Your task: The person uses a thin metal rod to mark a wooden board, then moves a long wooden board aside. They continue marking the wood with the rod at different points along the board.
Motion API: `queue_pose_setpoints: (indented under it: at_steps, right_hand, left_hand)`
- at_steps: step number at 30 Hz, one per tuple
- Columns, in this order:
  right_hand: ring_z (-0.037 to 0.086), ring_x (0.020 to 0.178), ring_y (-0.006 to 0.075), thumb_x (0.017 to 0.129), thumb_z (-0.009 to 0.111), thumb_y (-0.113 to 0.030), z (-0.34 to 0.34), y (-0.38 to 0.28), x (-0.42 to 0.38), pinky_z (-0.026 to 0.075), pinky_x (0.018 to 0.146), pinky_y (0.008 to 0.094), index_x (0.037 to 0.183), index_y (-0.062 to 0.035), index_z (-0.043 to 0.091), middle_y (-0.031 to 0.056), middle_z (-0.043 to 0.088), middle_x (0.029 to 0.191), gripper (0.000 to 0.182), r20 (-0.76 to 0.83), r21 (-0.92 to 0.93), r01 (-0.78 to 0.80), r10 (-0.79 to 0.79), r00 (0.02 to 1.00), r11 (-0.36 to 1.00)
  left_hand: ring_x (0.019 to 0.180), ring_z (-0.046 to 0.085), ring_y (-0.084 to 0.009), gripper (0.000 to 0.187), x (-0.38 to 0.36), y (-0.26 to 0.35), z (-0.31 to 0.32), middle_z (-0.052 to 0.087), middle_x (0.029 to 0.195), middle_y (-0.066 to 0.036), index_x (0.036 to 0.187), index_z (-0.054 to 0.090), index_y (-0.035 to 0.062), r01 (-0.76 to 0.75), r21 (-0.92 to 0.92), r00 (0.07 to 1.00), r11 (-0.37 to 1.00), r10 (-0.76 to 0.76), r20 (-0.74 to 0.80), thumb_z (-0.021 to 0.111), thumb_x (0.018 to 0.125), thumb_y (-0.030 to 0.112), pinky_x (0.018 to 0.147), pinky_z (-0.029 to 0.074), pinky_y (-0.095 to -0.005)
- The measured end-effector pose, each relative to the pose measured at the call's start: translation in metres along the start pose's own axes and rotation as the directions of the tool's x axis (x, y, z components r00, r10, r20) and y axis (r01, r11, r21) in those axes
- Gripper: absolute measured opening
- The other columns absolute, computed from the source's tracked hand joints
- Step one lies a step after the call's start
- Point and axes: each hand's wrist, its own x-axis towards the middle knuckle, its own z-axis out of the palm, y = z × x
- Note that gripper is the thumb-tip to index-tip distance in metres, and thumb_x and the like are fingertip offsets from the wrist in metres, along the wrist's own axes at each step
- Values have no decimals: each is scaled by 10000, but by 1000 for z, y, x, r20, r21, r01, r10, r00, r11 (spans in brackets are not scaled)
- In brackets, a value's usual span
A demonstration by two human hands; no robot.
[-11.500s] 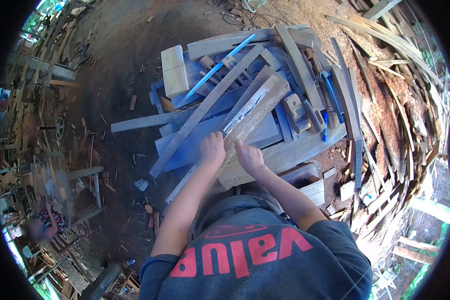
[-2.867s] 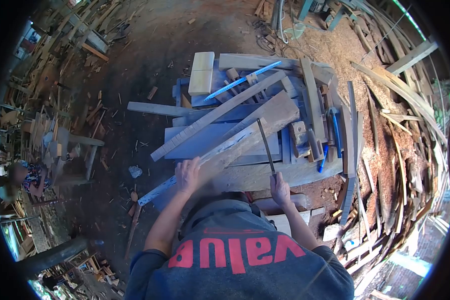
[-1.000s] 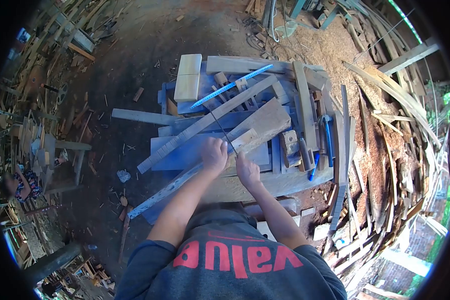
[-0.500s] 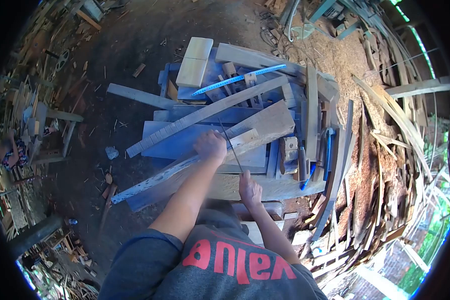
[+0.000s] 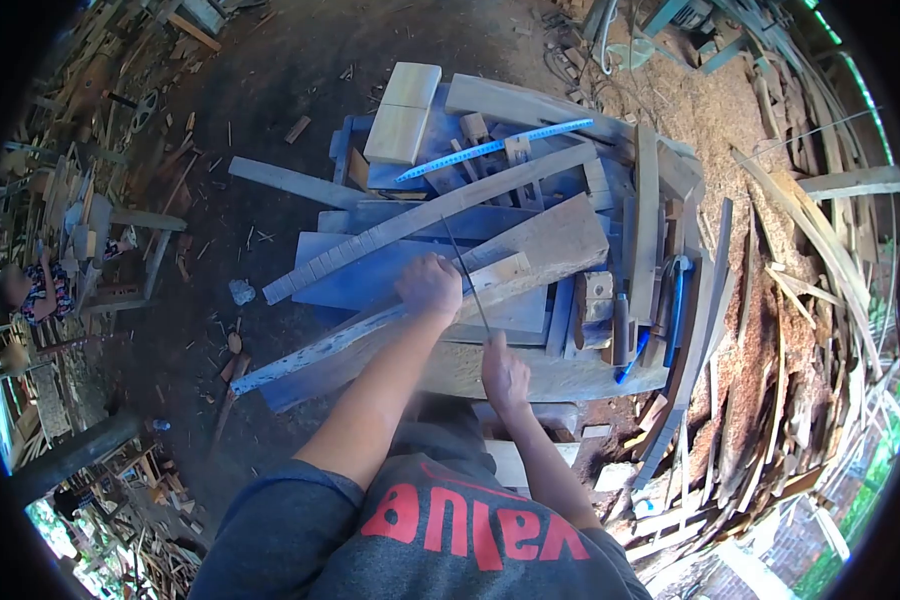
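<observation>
My right hand [image 5: 507,380] is closed around the handle end of a handsaw, whose thin dark blade [image 5: 476,297] shows edge-on and points away from me. The blade crosses a narrow wooden strip [image 5: 315,345] with patchy white paint, near its right end. Just left of the blade, my left hand [image 5: 430,284] grips this strip from above, fingers curled and partly hidden. Behind the strip lies a thick wooden beam [image 5: 560,240]. A long board with pencil-like cross lines [image 5: 390,230] rests further back, beyond my left hand.
The workbench holds a blue measuring tape strip [image 5: 490,147], two pale wood blocks [image 5: 404,112] and a wooden hand plane [image 5: 596,310]. Sawdust and offcuts [image 5: 740,330] heap up at the right. Another person [image 5: 40,290] sits far left among wood piles.
My right hand has shifted slightly with the saw along its line. My left hand stays on the strip. The whole view has shifted a little.
</observation>
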Motion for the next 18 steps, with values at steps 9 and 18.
queue_pose_setpoints:
  at_steps: [9, 18]
  right_hand:
    - [634, 611, 379, 966, 478, -244, 8, 2, -11, 491, 527, 517, 951, -71, 428, 177, 622, 649, 181, 26, -92, -19, 21, 999, 996]
    - [622, 581, 396, 951, 515, -223, -5, 70, -160, 466, 496, 517, 925, -60, 475, 204, 622, 651, 169, -32, -28, -197, 196, 980, 980]
  left_hand:
    - [966, 611, -271, 298, 0, 1, -3, 656, 998, -78, 965, 677, 112, -3, 1, 1000, 1000, 3, 1, 455, 907, 303, 828, 425, -476]
    - [929, 610, -268, 278, 0, 0, -3, 652, 963, -70, 926, 669, 116, -32, -14, 999, 999, 32, -24, 466, 910, 305, 808, 426, -461]
